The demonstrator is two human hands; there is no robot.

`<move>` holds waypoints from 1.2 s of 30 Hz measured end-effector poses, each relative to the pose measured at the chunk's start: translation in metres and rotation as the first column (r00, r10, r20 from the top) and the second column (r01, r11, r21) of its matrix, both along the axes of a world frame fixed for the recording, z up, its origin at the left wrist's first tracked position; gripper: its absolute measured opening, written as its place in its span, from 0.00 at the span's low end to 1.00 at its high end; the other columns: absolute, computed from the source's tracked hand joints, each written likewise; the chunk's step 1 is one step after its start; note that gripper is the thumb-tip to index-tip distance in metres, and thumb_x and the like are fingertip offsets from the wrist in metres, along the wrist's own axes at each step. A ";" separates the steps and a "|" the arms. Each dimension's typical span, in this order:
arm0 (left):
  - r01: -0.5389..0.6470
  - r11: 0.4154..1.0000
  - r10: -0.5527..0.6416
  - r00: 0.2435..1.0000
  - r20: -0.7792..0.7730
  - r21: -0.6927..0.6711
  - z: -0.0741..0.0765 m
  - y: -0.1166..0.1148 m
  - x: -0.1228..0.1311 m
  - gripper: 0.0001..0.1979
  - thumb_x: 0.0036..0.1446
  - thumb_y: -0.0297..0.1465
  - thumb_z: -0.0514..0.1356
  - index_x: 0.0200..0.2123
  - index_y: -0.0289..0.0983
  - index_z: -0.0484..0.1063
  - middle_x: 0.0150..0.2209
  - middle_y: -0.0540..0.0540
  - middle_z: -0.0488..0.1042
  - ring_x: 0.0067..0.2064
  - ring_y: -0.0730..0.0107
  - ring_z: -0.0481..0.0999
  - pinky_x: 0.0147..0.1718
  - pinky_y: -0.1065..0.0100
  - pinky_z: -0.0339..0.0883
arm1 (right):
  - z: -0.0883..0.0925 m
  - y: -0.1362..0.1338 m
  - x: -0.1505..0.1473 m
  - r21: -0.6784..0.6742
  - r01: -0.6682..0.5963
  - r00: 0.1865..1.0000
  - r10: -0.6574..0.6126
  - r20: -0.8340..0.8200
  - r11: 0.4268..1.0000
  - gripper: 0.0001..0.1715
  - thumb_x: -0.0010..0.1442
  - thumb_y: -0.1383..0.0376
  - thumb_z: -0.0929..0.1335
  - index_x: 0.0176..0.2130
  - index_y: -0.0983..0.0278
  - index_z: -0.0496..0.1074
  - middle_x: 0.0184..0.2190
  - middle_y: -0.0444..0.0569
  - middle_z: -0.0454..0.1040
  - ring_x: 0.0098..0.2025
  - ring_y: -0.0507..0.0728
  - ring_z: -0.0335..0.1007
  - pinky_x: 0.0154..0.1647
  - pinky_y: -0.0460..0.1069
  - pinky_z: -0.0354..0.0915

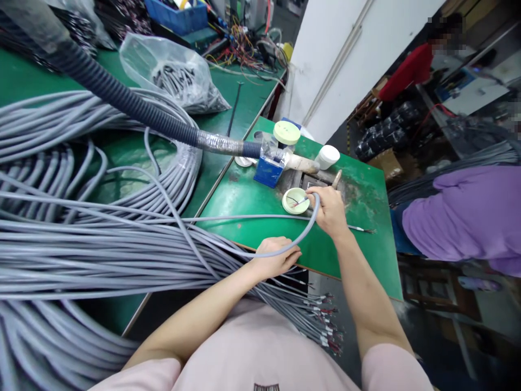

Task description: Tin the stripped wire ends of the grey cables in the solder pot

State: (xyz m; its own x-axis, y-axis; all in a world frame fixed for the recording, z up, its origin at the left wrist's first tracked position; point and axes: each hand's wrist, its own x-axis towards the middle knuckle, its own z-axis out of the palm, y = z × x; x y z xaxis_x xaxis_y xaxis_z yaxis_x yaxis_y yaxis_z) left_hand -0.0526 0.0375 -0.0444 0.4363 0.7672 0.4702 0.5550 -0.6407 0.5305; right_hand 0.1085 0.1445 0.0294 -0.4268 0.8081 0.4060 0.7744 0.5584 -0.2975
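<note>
My right hand is closed on the end of a grey cable, whose stripped wire tips reach into a small pale green dish on the green table. The cable curves back in a loop to my left hand, which pinches it at the table's near edge. Under my left hand a thick bundle of grey cables runs across, its stripped ends hanging over my lap.
A black corrugated hose ends at a blue block. A green-lidded jar and a white jar stand behind. A plastic bag of parts lies far left. A person in a purple sleeve sits at right.
</note>
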 end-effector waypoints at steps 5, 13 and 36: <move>0.008 1.000 -0.008 1.000 -0.003 -0.018 -0.001 0.001 0.000 0.11 0.63 0.34 0.53 0.33 0.38 0.73 0.27 0.50 0.75 0.28 0.73 0.72 0.27 0.71 0.59 | 0.001 0.002 -0.002 -0.025 0.011 1.000 -0.011 0.028 1.000 0.15 0.65 0.59 0.60 0.39 0.61 0.72 0.33 0.49 0.75 0.38 0.58 0.67 0.43 0.53 0.56; 0.011 0.999 -0.012 1.000 -0.012 -0.037 -0.001 0.000 0.000 0.12 0.63 0.34 0.52 0.33 0.38 0.73 0.27 0.50 0.73 0.29 0.74 0.71 0.28 0.71 0.59 | 0.003 0.004 -0.007 -0.013 0.014 0.997 -0.013 0.077 1.000 0.15 0.65 0.60 0.60 0.39 0.62 0.73 0.33 0.50 0.75 0.38 0.58 0.67 0.43 0.53 0.56; 0.039 0.993 -0.036 0.999 0.031 -0.115 0.000 0.002 0.001 0.12 0.63 0.34 0.53 0.34 0.37 0.75 0.28 0.49 0.77 0.30 0.73 0.74 0.32 0.70 0.63 | 0.016 0.046 0.035 0.113 0.371 0.907 -0.385 0.168 0.922 0.19 0.66 0.58 0.56 0.40 0.62 0.70 0.33 0.52 0.71 0.41 0.62 0.63 0.42 0.55 0.52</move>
State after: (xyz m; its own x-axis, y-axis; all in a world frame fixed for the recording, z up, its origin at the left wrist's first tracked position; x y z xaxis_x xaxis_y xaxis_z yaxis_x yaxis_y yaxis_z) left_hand -0.0512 0.0390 -0.0444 0.4532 0.8003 0.3925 0.5148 -0.5945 0.6177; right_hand 0.1436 0.1903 0.0452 -0.1684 0.8931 0.4173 0.9686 0.2284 -0.0979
